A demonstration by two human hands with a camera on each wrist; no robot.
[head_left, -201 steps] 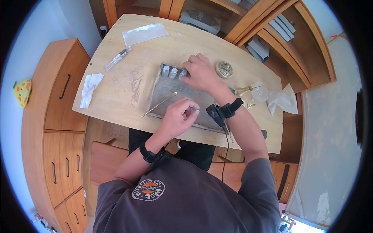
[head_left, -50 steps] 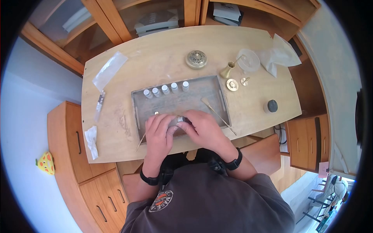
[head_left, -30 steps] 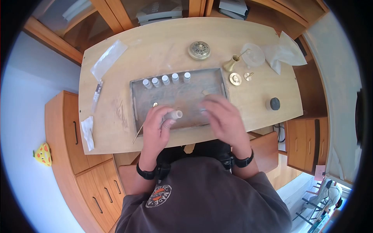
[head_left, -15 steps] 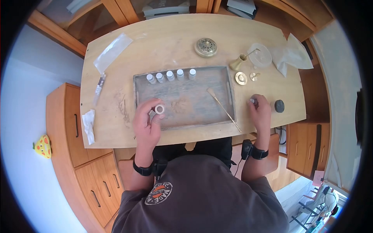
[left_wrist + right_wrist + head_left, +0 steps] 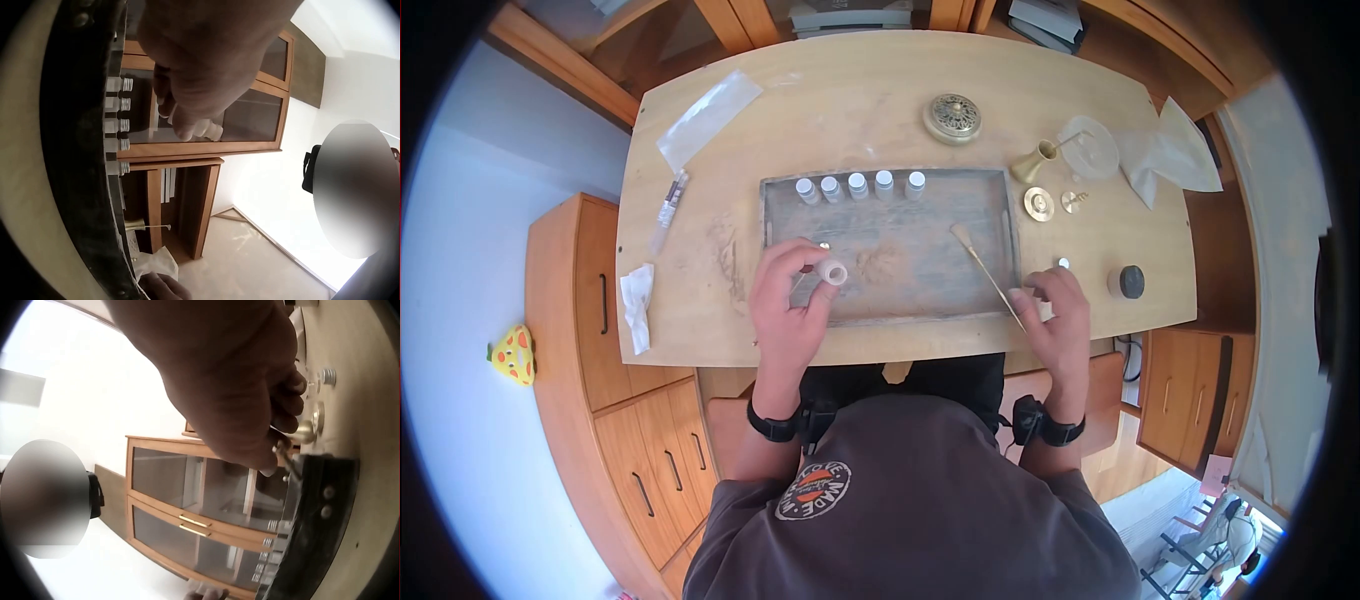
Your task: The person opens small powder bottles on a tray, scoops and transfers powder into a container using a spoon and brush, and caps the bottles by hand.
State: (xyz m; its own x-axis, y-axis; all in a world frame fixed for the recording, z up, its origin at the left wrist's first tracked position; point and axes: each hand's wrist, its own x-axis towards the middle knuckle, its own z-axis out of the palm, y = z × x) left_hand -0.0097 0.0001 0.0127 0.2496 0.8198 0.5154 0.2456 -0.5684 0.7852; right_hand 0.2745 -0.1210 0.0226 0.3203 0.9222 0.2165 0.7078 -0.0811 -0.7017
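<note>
My left hand (image 5: 785,300) pinches a small uncapped glass bottle (image 5: 832,272) over the tray's left part, its round mouth turned toward the head camera. In the left wrist view this bottle (image 5: 209,130) shows past the fingertips. My right hand (image 5: 1058,315) is at the tray's near right corner, thumb and fingers apart around the handle end of a thin brush (image 5: 985,266). The brush lies slanting across the tray rim, bristles inside. A small silver cap (image 5: 1063,263) sits on the table just beyond the right hand. Several white-capped bottles (image 5: 857,185) stand along the tray's far side.
The grey wooden tray (image 5: 940,300) has brown powder on its floor. Beyond its right side are a brass vase (image 5: 1034,162), brass discs (image 5: 1038,205) and a dark-lidded jar (image 5: 1131,282). A pierced brass burner (image 5: 953,118) stands behind; a plastic sleeve (image 5: 710,118) lies back left.
The bottle's cap came off in my right hand and now lies on the table. My right hand then moved left to the brush handle; my left hand kept the bottle, its mouth now facing up.
</note>
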